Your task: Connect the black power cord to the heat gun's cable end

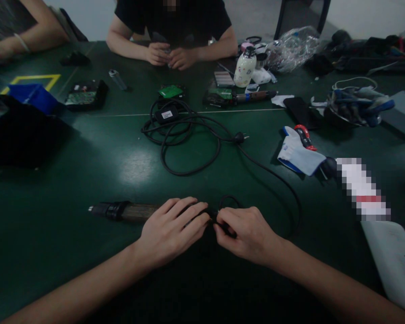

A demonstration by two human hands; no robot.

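Note:
An electric screwdriver (135,211) with a black nose, metal tip and brown body lies flat on the green table, its tip pointing left. My left hand (175,222) is closed over its rear half, fingers draped across the body and hiding much of it. At the tool's back end my right hand (248,231) pinches the black cable (230,197) where it meets the screwdriver. The fingers cover the joint, so I cannot tell whether the connector is fully seated. Farther up the table the cable lies in loose coils with a small labelled black box (167,114) and a mains plug (239,137).
Past the coils are circuit-board units (171,92), another electric screwdriver (254,96) and a patterned bottle (245,67). To the right lie a glove (299,152), a phone (300,111) and a white case (391,261). A black bag (20,130) sits left. Two people sit opposite.

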